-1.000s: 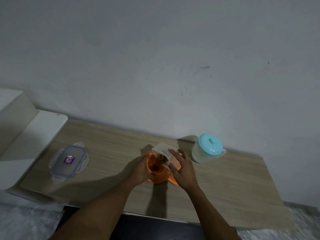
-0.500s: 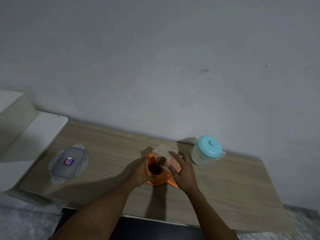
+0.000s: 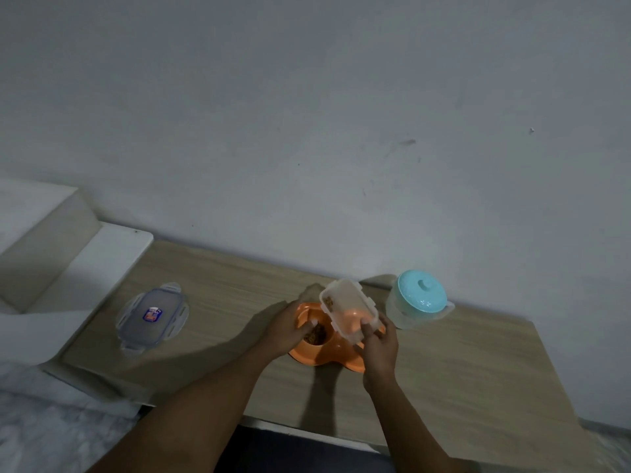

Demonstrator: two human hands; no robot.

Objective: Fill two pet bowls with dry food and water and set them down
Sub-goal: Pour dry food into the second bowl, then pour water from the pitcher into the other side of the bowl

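An orange double pet bowl (image 3: 307, 355) sits on the wooden table (image 3: 461, 363). Its left cup holds brown dry food (image 3: 317, 334). My left hand (image 3: 286, 327) grips the bowl's left rim. My right hand (image 3: 379, 339) holds a clear plastic food container (image 3: 348, 310) above the bowl, roughly level with its open side up; a little kibble lies at its far end. A clear water jug with a turquoise lid (image 3: 421, 295) stands just right of the bowl, near the wall.
The container's clear lid (image 3: 152, 315) with a blue-red label lies on the table at the left. A white ledge (image 3: 102, 261) adjoins the table's left end. The wall runs close behind the table.
The container was tipped over the bowl's left cup; now my right hand has lifted it back to about level. More food lies in the cup. My left hand stays on the bowl.
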